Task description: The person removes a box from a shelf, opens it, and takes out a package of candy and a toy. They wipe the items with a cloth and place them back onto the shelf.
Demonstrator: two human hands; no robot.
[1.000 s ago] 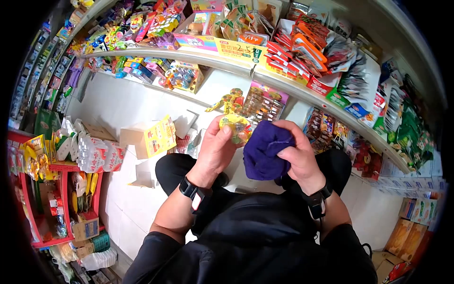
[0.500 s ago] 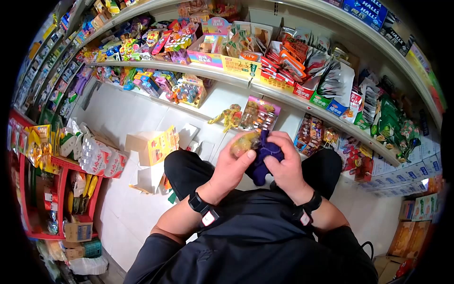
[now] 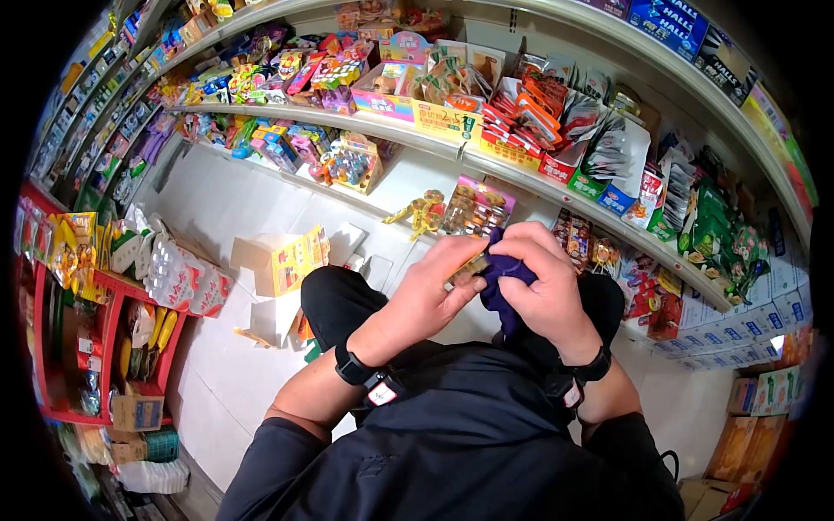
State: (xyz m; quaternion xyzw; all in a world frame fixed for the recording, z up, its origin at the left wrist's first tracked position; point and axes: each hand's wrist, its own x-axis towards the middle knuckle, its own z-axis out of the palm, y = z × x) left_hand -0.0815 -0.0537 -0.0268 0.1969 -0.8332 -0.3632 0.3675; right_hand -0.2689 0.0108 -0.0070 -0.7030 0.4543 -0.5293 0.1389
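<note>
My left hand (image 3: 432, 293) is closed around a small yellowish clear plastic package (image 3: 467, 272), with its fingers over the top and the thumb below. My right hand (image 3: 549, 282) grips a bunched dark purple cloth (image 3: 499, 304). The cloth touches the package's right side, and one end hangs down between the hands. Both hands are close together above my lap. What is inside the package is mostly hidden by my fingers. Just beyond them, a purple-edged box of small packed items (image 3: 478, 207) stands on the bottom shelf beside a yellow-gold wrapped item (image 3: 424, 214).
Shelves of snacks (image 3: 530, 113) curve across the front. An opened yellow carton (image 3: 298, 260) lies on the tiled floor (image 3: 217, 365) at left. A red rack (image 3: 109, 347) with packets stands farther left. Blue-and-white boxes (image 3: 738, 323) and brown cartons (image 3: 747, 443) are stacked at right.
My left hand has turned over the package, which now shows edge-on and less of it is visible. My right hand has shifted slightly right and up, with the cloth pressed against the package.
</note>
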